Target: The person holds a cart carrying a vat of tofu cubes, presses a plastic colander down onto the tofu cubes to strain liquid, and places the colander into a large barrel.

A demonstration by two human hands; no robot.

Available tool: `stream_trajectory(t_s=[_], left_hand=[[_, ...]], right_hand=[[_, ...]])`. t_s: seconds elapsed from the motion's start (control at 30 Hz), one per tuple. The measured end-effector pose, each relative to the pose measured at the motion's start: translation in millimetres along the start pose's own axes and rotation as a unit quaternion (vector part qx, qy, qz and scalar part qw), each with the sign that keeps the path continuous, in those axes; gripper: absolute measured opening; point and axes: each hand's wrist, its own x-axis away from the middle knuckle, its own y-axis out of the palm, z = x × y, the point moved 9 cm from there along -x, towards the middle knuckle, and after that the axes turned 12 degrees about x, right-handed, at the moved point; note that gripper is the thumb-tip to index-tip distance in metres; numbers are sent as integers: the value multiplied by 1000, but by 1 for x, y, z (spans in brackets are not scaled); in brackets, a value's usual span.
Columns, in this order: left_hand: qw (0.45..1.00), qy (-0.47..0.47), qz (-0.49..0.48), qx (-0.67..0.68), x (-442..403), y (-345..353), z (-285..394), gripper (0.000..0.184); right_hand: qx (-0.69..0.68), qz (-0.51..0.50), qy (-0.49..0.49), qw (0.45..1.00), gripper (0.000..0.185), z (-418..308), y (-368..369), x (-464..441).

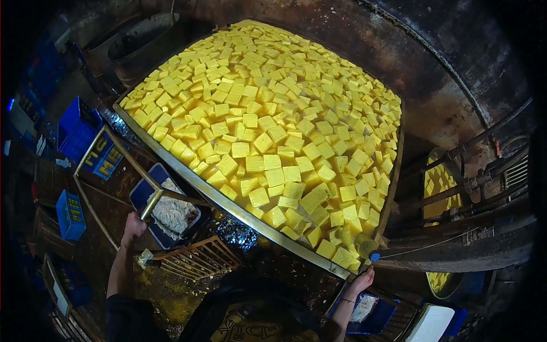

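A large metal-edged vat is filled with pale yellow, tofu-like blocks, many of them cubes, sitting in liquid. My left hand is closed at a bent metal tube frame beside the vat. At the vat's near right corner, my right hand curls against the rim, its fingers partly hidden. Just above it, a clear bottle with a blue cap lies at the corner among the blocks.
Below the frame stands a blue tub holding whitish cloth-like material. A wooden slatted rack is near my left arm. Blue crates stand at left. Pipes run along the right, and the floor looks wet.
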Motion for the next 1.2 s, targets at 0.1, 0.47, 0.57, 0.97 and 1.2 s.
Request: stream_trajectory(t_s=[0.1, 0.47, 0.57, 0.97, 1.2], left_hand=[[998, -46, -49, -4, -1, 7, -11, 31], [999, -41, -5, 16, 4, -6, 12, 32], [997, -53, -48, 18, 3, 2, 4, 26], [997, -60, -26, 30, 8, -9, 28, 19], [999, -6, -19, -28, -2, 2, 1, 29]], right_hand=[[-19, -31, 1, 999, 27, 1, 3, 1], [-22, -13, -13, 1000, 25, 1, 2, 0], [-23, -15, -6, 1000, 26, 2, 1, 0], [-31, -26, 2, 999, 26, -3, 4, 3], [-13, -31, -26, 999, 25, 4, 2, -2]])
